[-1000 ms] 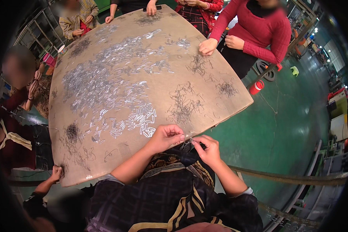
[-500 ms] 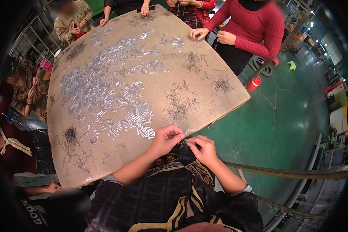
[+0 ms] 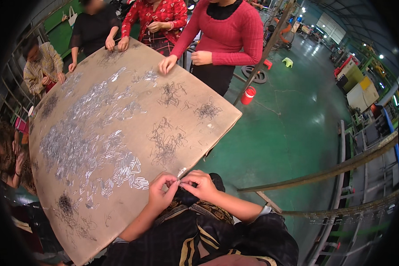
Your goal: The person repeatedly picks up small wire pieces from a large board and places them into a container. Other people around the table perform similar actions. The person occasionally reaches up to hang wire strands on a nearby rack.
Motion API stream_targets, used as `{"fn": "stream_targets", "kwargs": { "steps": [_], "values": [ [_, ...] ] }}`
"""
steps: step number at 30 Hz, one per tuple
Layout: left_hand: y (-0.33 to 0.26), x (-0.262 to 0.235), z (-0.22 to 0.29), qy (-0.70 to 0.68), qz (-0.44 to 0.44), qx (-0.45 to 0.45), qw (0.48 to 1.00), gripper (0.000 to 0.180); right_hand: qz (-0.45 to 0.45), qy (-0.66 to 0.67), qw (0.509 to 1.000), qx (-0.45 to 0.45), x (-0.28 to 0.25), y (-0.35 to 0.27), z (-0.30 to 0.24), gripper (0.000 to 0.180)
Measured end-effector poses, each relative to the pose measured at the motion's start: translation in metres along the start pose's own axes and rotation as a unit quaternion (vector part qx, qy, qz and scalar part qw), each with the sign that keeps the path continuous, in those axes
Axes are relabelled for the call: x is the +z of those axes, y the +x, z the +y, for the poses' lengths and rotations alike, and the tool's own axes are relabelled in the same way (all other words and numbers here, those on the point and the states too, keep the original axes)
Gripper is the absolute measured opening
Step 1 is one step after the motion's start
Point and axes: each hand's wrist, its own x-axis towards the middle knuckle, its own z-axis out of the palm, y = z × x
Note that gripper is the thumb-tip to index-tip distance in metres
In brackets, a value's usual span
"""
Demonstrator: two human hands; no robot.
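Observation:
Over the near edge of the brown-covered table (image 3: 128, 204), my left hand (image 3: 162, 193) and my right hand (image 3: 201, 186) meet with pinched fingertips. Whatever lies between them is too small and covered to name. Just beyond the fingers is a loose pile of thin dark wire hooks (image 3: 166, 144). To the left of my left hand spread many slim, shiny silver metal pieces (image 3: 124, 170), elongated with rounded ends. A small whitish spot (image 3: 181, 170) shows at the table edge beside my fingertips.
Other dark hook piles lie at the right (image 3: 208, 111), farther back (image 3: 170, 93) and near left (image 3: 66, 204). Several people stand around the table, one in a red sweater (image 3: 235, 33). A red bucket (image 3: 248, 95) stands on the green floor. A metal rail (image 3: 323, 170) runs at my right.
The view has swung to the right, so table and people sit farther left. My hands stay pinched together at the table edge. The person in the red sweater still reaches over the table.

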Motion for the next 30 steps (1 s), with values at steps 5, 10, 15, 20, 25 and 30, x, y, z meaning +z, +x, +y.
{"fn": "stream_targets", "kwargs": {
  "steps": [5,10,15,20,25,30],
  "values": [
    [0.006,-0.001,0.005,0.079,-0.03,0.062,0.995,0.012,-0.017,-0.028,0.999,0.006,-0.005,-0.001,0.002,0.01],
    [0.001,-0.001,0.005,0.106,-0.026,0.111,0.988,0.013,-0.052,-0.025,0.998,-0.006,-0.008,0.002,0.001,0.011],
    [-0.003,-0.002,0.005,0.104,-0.038,0.156,0.982,0.015,-0.01,0.023,0.999,0.022,-0.018,0.007,0.014,0.01],
    [-0.011,-0.004,0.007,0.117,-0.045,0.162,0.979,0.017,-0.058,-0.057,0.997,0.0,0.005,0.027,0.032,0.015],
    [-0.017,-0.005,0.01,0.142,-0.049,0.173,0.973,0.016,-0.19,-0.086,0.976,-0.061,0.04,0.046,0.043,0.024],
    [-0.023,-0.007,0.009,0.133,-0.054,0.169,0.975,0.016,-0.297,-0.124,0.938,-0.13,0.073,0.064,0.035,0.038]
  ]
}}
